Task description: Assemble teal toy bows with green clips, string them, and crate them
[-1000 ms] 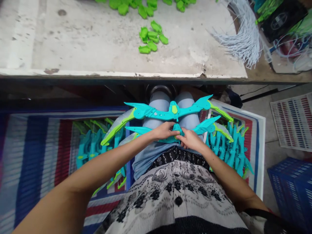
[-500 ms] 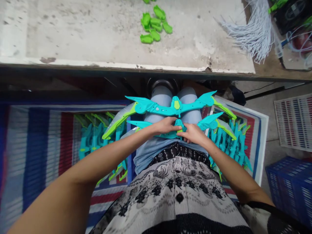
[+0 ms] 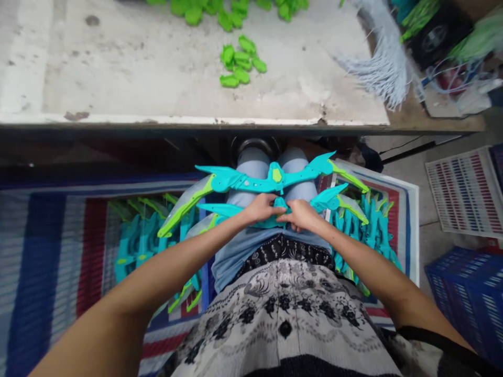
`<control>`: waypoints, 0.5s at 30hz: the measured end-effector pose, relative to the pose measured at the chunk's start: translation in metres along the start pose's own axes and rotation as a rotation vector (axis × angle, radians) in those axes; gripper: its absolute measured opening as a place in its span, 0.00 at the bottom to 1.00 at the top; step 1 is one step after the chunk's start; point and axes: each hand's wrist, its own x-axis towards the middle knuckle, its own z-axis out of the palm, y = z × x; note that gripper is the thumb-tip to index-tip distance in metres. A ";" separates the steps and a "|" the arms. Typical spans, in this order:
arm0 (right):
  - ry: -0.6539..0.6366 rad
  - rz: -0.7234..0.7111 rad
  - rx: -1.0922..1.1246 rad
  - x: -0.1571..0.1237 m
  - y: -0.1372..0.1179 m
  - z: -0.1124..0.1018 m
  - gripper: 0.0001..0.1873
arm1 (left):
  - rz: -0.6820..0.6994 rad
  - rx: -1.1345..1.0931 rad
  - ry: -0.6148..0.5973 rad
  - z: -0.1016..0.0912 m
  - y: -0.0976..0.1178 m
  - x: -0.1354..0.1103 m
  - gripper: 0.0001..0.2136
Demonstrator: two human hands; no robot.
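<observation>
Two turquoise toy bows with lime-green tips lie across my lap. The nearer toy bow [image 3: 223, 210] is under both hands at its raised centre. My left hand [image 3: 264, 208] is closed on the left side of that centre, thumb pointing inward. From the right, my right hand [image 3: 302, 215] grips the same middle part, its fingers partly curled underneath. Between the thumbs the small centre piece is mostly covered. Just beyond them, the farther toy bow [image 3: 259, 183] rests over my knees, a lime-green piece showing at its middle.
A worn white table [image 3: 157, 78] stands ahead, with a small group of green plastic pieces [image 3: 239, 60] and a larger pile behind. White cords [image 3: 381, 73] hang at its right. Crates of toy bows flank my legs; blue crates [image 3: 467, 293] stand far right.
The view has tilted up slightly, showing more of the table and its green pile. Both hands stay at the nearer bow's centre, with little visible movement.
</observation>
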 end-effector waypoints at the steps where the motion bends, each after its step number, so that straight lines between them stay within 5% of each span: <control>1: -0.020 -0.017 -0.004 -0.002 0.001 -0.001 0.11 | 0.008 0.025 0.004 -0.001 0.002 -0.001 0.16; 5: 0.035 -0.172 0.028 -0.008 0.008 -0.035 0.10 | 0.026 0.126 0.029 -0.011 0.008 -0.006 0.18; 8: 0.517 -0.235 0.001 -0.006 0.019 -0.102 0.12 | -0.020 0.149 0.026 -0.021 0.009 -0.013 0.20; 10: 0.859 -0.149 -0.115 0.001 0.030 -0.158 0.13 | -0.054 0.268 0.033 -0.023 0.007 -0.018 0.21; 12: 1.047 0.004 -0.263 0.015 0.040 -0.211 0.14 | -0.069 0.487 0.138 -0.021 0.005 -0.024 0.21; 15: 1.089 0.114 -0.411 0.045 0.051 -0.270 0.19 | 0.152 0.760 0.477 -0.011 0.003 -0.025 0.18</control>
